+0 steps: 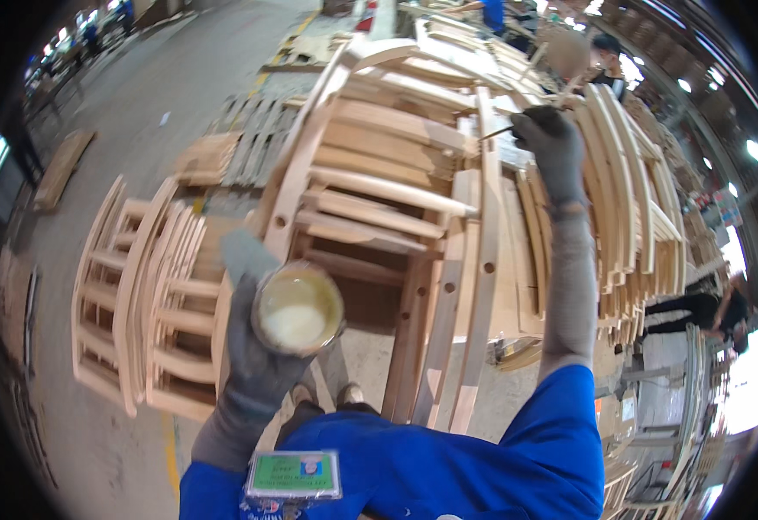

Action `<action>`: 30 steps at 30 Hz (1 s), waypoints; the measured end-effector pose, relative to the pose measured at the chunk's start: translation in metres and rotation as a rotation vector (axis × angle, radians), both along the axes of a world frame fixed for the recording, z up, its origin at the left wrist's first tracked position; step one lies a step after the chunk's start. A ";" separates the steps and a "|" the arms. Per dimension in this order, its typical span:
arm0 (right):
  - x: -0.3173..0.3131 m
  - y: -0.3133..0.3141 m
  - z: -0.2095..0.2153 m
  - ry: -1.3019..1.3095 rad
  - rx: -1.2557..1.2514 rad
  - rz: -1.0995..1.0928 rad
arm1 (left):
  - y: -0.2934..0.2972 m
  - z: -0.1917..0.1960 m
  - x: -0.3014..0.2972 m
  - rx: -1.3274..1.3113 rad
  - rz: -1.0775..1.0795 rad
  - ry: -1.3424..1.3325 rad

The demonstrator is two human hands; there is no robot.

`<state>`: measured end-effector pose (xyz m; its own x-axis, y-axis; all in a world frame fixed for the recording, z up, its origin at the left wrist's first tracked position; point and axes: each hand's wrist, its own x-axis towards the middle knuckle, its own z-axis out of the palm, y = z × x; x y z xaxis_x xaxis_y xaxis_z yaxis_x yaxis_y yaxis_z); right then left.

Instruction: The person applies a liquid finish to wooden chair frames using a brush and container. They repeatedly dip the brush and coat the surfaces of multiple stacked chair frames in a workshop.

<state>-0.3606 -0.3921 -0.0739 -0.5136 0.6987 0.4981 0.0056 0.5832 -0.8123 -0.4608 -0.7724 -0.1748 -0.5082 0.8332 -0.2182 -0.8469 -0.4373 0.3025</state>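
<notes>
My left hand [253, 347], in a grey glove, grips a small round tin [298, 308] holding pale yellowish glue. It sits low, in front of a stack of unfinished wooden chair frames [379, 186]. My right hand [550, 143], also gloved, reaches out over the top of that stack. It pinches a thin stick or brush [498, 133] whose tip points left against a pale wooden rail [487, 217] with round holes. Both sleeves are grey, and a blue jacket shows below.
Another pile of wooden chair parts [141, 303] lies on the concrete floor at left. Curved wooden slats [639, 208] stand stacked at right. Pallets [249, 139] lie farther back. One person stands at the top right [606, 61], another bends at the right edge [708, 308].
</notes>
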 end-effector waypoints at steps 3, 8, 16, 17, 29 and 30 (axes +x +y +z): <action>0.023 -0.130 0.018 0.079 -0.080 0.304 | -0.007 0.000 0.001 0.118 -0.031 0.029; 0.052 -0.213 0.002 0.120 -0.243 0.778 | -0.010 0.015 0.009 0.089 -0.054 0.109; 0.041 -0.245 -0.015 -0.044 -0.419 0.805 | -0.026 0.015 0.009 0.187 -0.069 0.164; 0.038 -0.245 -0.014 0.001 -0.490 0.800 | -0.028 0.016 0.008 0.204 -0.061 0.158; -0.013 -0.220 -0.043 0.134 -1.199 0.778 | -0.028 -0.008 -0.021 0.204 -0.114 -0.043; -0.023 -0.221 -0.044 0.115 -1.222 0.773 | -0.026 -0.010 -0.026 0.205 -0.103 -0.035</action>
